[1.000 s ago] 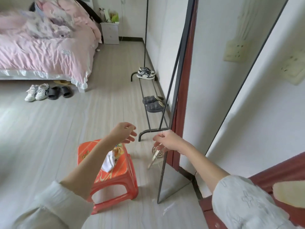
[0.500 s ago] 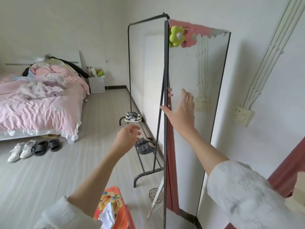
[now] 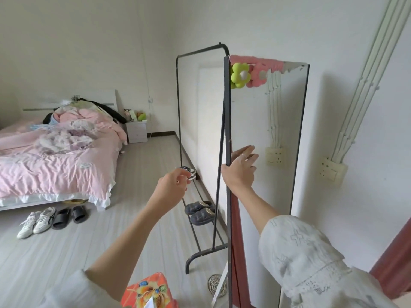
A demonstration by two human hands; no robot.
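A tall standing mirror in a thin black frame leans by the wall on the right, with a green and a pink foam flower stuck at its top. My right hand lies over the mirror's left frame edge at mid height. Its fingers are straight and spread on the glass, and its thumb sits at the frame's outer side. My left hand hovers in the air left of the mirror with fingers loosely curled and nothing in it.
A black clothes rack stands behind the mirror with slippers and sneakers on its bottom shelf. An orange plastic stool is by my feet. A pink bed with shoes beside it fills the left side.
The view has tilted up from the floor. My right hand rose from the mirror's lower edge to mid height on the frame. My left hand lifted away from the stool.
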